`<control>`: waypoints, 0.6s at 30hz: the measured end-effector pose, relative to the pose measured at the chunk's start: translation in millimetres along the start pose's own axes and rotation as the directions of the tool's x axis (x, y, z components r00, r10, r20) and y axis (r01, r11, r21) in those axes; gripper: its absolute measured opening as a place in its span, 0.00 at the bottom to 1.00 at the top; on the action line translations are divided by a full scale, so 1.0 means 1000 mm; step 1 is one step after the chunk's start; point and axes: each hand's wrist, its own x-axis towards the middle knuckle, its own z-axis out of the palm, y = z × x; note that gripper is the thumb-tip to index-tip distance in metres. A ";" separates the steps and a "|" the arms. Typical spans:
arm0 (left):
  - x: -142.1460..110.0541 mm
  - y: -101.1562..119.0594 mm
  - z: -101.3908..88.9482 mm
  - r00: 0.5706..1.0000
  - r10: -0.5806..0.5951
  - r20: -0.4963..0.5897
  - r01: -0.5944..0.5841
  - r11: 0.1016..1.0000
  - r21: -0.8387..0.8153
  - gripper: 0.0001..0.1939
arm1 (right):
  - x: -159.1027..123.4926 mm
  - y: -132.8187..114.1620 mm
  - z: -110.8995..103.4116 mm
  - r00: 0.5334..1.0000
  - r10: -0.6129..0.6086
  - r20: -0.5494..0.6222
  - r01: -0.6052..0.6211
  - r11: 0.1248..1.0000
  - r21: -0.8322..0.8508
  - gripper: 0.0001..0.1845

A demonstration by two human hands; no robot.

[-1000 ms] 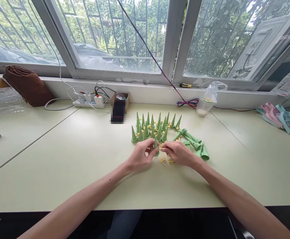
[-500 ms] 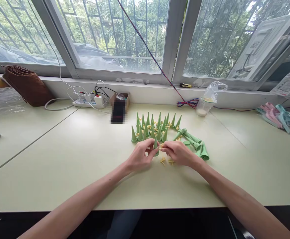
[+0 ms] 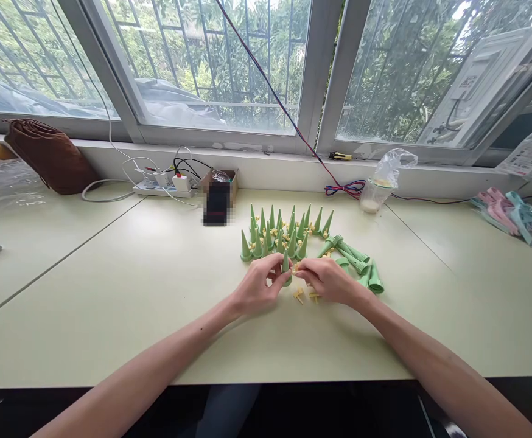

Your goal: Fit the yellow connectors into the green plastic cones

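Note:
My left hand (image 3: 262,283) pinches a green plastic cone (image 3: 285,264), which points upward just above or on the table. Close by on its right, my right hand (image 3: 323,278) is closed on a small yellow plastic piece (image 3: 296,267) against the cone's side; the fingers partly cover it. Two loose yellow pieces, one a T-shaped piece (image 3: 298,295), lie on the table below the hands. Beyond them stand rows of upright green cones (image 3: 268,236) with yellow pieces fitted on their sides. Several other green cones (image 3: 357,258) lie on their sides past my right hand.
On the pale table (image 3: 111,304), a power strip (image 3: 163,187) and a small cardboard box (image 3: 230,182) stand at the back left. A plastic cup with a bag (image 3: 372,194) is at the back right. A brown pouch (image 3: 49,157) leans far left.

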 end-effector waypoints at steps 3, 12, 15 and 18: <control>0.000 0.001 0.000 1.000 0.006 -0.007 -0.006 1.000 0.000 0.05 | 0.000 0.000 0.000 1.000 -0.002 -0.004 0.002 1.000 -0.001 0.14; 0.000 0.002 0.000 1.000 0.006 -0.015 -0.006 1.000 -0.004 0.05 | -0.001 0.000 0.000 1.000 0.014 -0.001 -0.014 1.000 0.013 0.14; -0.001 0.002 0.001 1.000 0.007 -0.015 -0.007 1.000 -0.006 0.05 | -0.001 0.000 0.000 1.000 0.012 -0.002 -0.012 1.000 0.016 0.15; -0.001 0.002 0.001 1.000 0.008 -0.016 -0.008 1.000 -0.007 0.05 | -0.001 -0.001 -0.001 1.000 0.010 0.000 -0.010 1.000 0.015 0.15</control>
